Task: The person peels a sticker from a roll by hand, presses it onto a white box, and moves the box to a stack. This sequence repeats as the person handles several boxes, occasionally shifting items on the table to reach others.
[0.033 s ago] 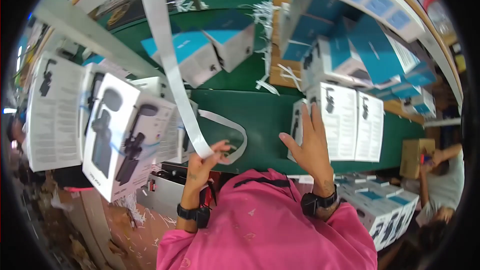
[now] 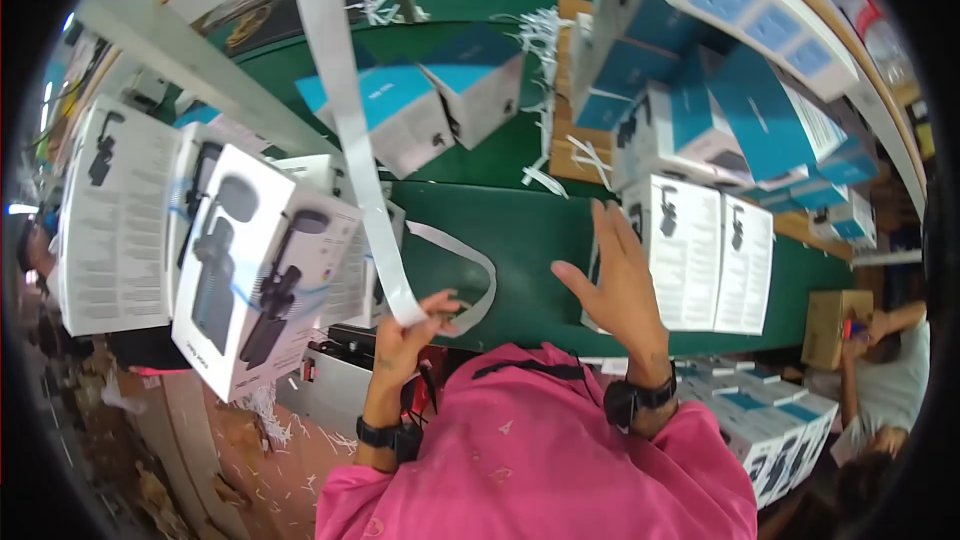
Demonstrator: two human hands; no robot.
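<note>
At 9 o'clock I see white product boxes (image 2: 255, 275) printed with a dark handheld device, stacked at the left edge of the green tabletop (image 2: 520, 235). Left hand (image 2: 412, 325), at 7 o'clock of centre, is closed, fingers pinching the lower end of a long white strip (image 2: 345, 110) that runs up to 12 o'clock and out of view. A loop of the same strip lies flat on the tabletop just beside that hand. Right hand (image 2: 622, 275) is open, fingers spread, holding nothing, over the near edge of a white box (image 2: 690, 250) at 3 o'clock. Teal-and-white boxes (image 2: 740, 110) are piled at 1 o'clock.
</note>
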